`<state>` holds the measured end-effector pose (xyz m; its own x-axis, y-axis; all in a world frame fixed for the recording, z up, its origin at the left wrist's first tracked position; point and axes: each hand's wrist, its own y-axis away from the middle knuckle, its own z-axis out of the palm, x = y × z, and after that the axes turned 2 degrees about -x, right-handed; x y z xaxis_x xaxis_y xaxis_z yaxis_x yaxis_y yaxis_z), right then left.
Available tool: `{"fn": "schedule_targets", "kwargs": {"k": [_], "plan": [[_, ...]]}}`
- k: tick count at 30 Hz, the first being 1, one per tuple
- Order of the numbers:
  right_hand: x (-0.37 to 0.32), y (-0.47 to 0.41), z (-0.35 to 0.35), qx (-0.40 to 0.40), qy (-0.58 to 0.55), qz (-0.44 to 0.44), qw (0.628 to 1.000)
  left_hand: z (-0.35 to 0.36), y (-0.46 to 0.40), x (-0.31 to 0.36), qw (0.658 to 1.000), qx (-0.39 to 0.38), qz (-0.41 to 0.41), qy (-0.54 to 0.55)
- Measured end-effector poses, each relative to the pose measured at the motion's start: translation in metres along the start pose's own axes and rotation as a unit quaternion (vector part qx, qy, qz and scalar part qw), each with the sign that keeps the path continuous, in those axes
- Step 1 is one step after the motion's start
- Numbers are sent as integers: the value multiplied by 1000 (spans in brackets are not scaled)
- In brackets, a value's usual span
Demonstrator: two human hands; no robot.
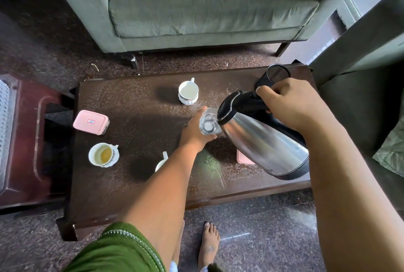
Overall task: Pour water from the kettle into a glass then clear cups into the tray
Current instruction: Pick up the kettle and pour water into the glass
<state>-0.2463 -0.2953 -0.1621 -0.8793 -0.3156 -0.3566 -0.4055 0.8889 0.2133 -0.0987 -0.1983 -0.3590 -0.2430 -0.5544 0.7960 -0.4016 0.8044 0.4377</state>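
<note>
A steel kettle [262,142] with a black lid and handle is tilted to the left, its spout over a clear glass [208,124]. My right hand [293,105] grips the kettle's black handle. My left hand [194,129] holds the glass from its left side as it stands on the dark table [135,184]. A white cup [188,92] stands at the back of the table. Another white cup [103,155] with a yellowish remainder stands at the front left. A third white cup [162,162] is mostly hidden behind my left forearm.
A pink lidded box [90,122] lies at the table's left. A pink flat thing [243,158] shows under the kettle. A dark red chair or stand [24,140] is left of the table. A grey-green armchair [207,4] is behind it, another seat [360,101] to the right.
</note>
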Motion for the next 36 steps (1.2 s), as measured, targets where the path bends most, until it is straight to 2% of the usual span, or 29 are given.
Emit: {"fn": "schedule_targets", "kwargs": {"k": [36], "plan": [[-2,1,-5,-12,-3,12,1000,-1,0,-1,1000,0,-4,-27]]}}
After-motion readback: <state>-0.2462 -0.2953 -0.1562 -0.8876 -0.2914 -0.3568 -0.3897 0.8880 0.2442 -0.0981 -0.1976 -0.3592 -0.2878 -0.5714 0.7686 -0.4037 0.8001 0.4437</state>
